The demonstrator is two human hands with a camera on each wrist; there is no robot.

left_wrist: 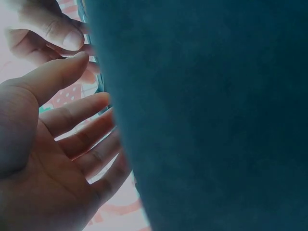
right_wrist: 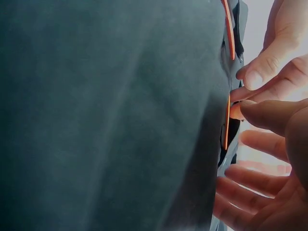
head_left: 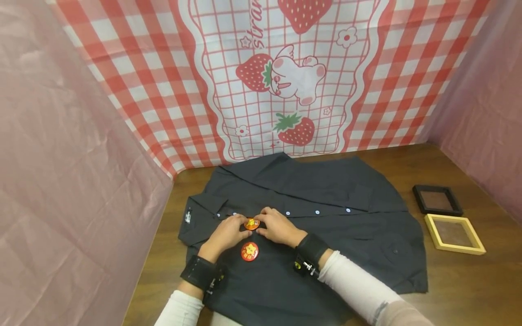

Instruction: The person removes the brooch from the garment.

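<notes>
A dark grey button-up shirt (head_left: 261,285) lies spread on the wooden table, its collar to the left. On its front are two round red-orange button badges. My left hand (head_left: 228,233) and right hand (head_left: 281,228) meet at the upper badge (head_left: 252,224), thumbs and index fingers at opposite sides of its rim. Nearer to me is the lower badge (head_left: 249,251), which neither hand touches. In the left wrist view the fingers (left_wrist: 72,115) of the left hand are fairly straight. The right wrist view shows the right thumb by the badge's thin edge (right_wrist: 227,125), other fingers extended.
At the table's right side a black frame (head_left: 438,200) lies beside a pale yellow frame (head_left: 454,234). A red-and-white checked cloth (head_left: 155,81) with strawberries hangs behind the table. Pink cloth (head_left: 81,190) hangs at both sides. Each wrist wears a black strap (head_left: 311,249).
</notes>
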